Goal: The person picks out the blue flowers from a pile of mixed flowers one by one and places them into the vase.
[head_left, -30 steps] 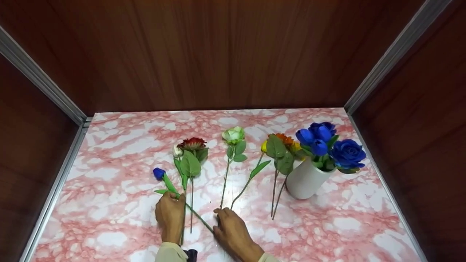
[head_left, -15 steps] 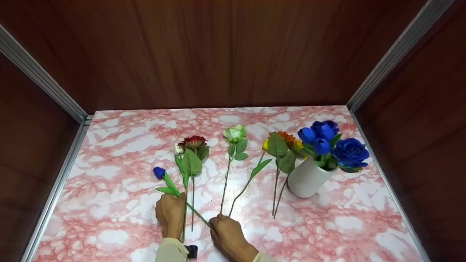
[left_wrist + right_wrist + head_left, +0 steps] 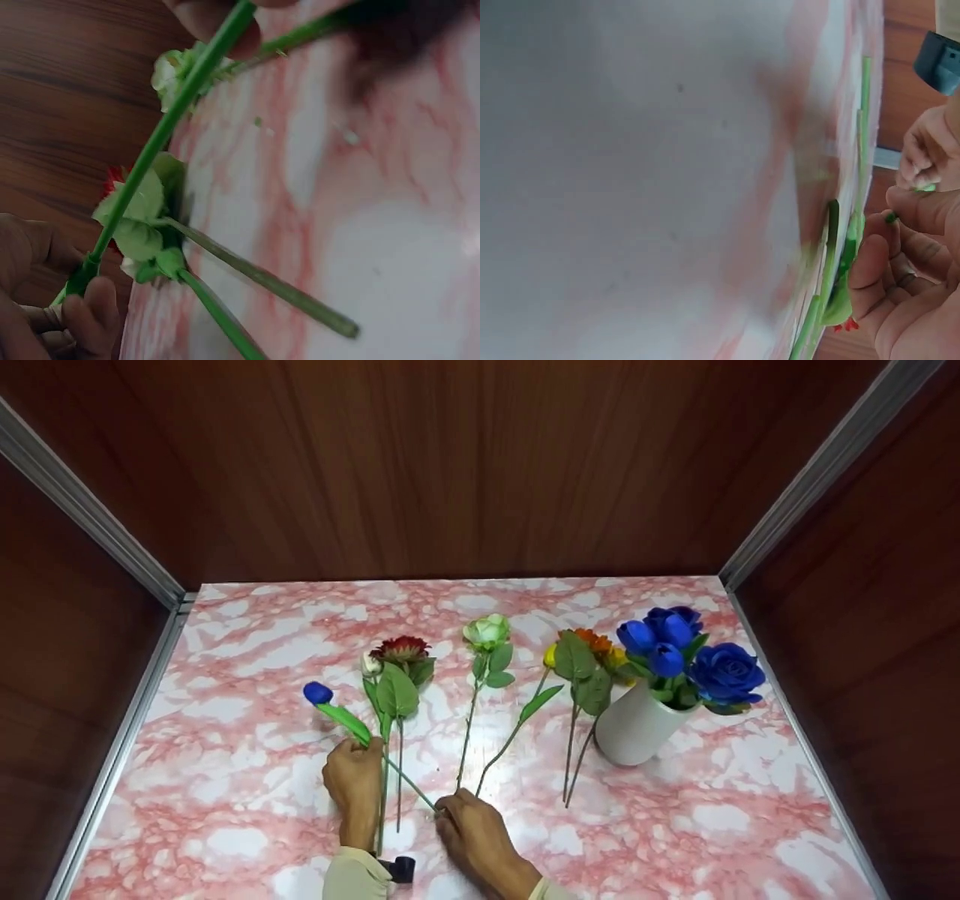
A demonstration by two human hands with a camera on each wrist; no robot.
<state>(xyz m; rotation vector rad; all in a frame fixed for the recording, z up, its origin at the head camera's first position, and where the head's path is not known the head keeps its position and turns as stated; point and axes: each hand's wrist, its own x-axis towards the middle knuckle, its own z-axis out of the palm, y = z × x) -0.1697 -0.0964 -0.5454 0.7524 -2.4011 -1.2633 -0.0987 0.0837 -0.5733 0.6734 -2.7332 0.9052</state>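
A blue tulip [image 3: 318,693] with green leaves slants over the left part of the table. My left hand [image 3: 352,780] grips its stem just below the leaves; in the left wrist view the curled fingers wrap the leaf base and the green stem [image 3: 161,139] runs up from them. At the stem's lower end, my right hand [image 3: 484,836] pinches the tip between thumb and fingers, and the right wrist view shows the dark green stem end [image 3: 891,217] there. Behind the tulip lie a dark red flower [image 3: 402,649] and a white bud [image 3: 370,664], their stems passing close beside my left hand.
A pale green rose [image 3: 487,631] lies mid-table, its stem ending near my right hand. Orange [image 3: 592,640] and yellow flowers [image 3: 550,655] lie to its right. A white vase [image 3: 637,727] holding several blue flowers [image 3: 724,673] stands at the right. Wooden panels [image 3: 450,472] enclose the table.
The tulip's head has risen and shifted slightly left, its leaves now overlapping. My left hand has moved up a little with it. My right hand, by the stem's end, has shifted slightly.
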